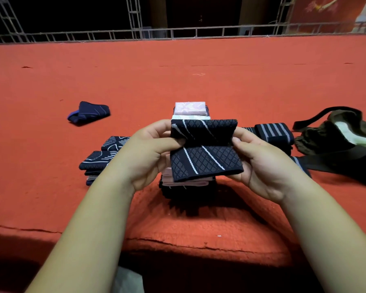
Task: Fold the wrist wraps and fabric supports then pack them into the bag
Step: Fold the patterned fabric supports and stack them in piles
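Event stage in a dark hall.
Red carpet (199, 81) covers a wide raised platform under the left hand (148, 153) and right hand (262, 166) and stretches far ahead of them, its front edge dropping off nearer than the wrists. Beyond the carpet's far edge are metal trusses (134, 15), a red printed banner (347, 15) ahead to the right, and darkness behind.

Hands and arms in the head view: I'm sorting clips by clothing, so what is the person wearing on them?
Nothing that shows. The left forearm and right forearm are bare, with no sleeve up to the picture's edge. The left hand and right hand have no gloves. No watch, bracelet or ring is visible on the parts that show.
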Available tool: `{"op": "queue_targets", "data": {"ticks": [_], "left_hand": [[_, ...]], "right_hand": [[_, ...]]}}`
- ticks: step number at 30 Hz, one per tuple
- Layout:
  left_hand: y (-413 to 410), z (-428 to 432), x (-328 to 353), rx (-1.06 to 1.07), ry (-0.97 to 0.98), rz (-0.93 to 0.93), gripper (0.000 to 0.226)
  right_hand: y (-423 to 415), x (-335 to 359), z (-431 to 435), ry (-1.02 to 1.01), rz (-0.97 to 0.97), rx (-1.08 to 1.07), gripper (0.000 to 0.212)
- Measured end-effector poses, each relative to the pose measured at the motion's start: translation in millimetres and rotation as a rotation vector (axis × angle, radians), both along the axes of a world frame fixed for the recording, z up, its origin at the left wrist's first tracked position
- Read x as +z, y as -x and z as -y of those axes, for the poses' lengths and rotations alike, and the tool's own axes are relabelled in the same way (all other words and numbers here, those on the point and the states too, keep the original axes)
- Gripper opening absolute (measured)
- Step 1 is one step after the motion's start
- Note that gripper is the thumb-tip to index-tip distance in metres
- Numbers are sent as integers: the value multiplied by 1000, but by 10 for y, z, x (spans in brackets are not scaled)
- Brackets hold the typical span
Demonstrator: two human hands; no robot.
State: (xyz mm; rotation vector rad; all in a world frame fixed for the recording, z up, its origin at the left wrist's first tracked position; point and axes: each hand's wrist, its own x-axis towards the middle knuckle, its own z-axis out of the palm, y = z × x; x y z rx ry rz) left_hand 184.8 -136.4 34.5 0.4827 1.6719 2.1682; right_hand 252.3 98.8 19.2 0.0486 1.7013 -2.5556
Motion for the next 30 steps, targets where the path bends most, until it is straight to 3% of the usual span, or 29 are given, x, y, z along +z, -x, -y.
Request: {"op": "queue_targets", "data": {"ticks": [4, 7, 12, 15, 18, 20, 23, 26, 30], "left_hand": [[12, 21, 10, -28, -57, 31, 30], [-21, 35, 60, -15, 7, 19, 35], [-46, 13, 113, 34, -11, 62, 49], [-59, -1, 136, 0, -32, 104, 35], [-52, 44, 84, -42, 128, 66, 48], [-56, 58, 69, -38, 201, 10, 40], [-19, 91, 51, 65, 247, -55, 33], [42, 154, 51, 199, 266, -99, 41], [150, 287, 75, 451, 311, -168, 40]], "right_hand": [[-47, 63, -31, 2, 5, 118, 38], [-71, 120, -40, 0, 41, 208, 59], [-82, 103, 48, -78, -4, 67, 34], [-69, 77, 88, -95, -66, -13, 46], [-59, 76, 157, -127, -154, -77, 58], [-46, 52, 203, -167, -175, -116, 58], [-38, -6, 240, -359, -208, -214, 56], [-32, -23, 320, -617, -266, -366, 58], [37, 48, 550, -724, -318, -408, 28]]}}
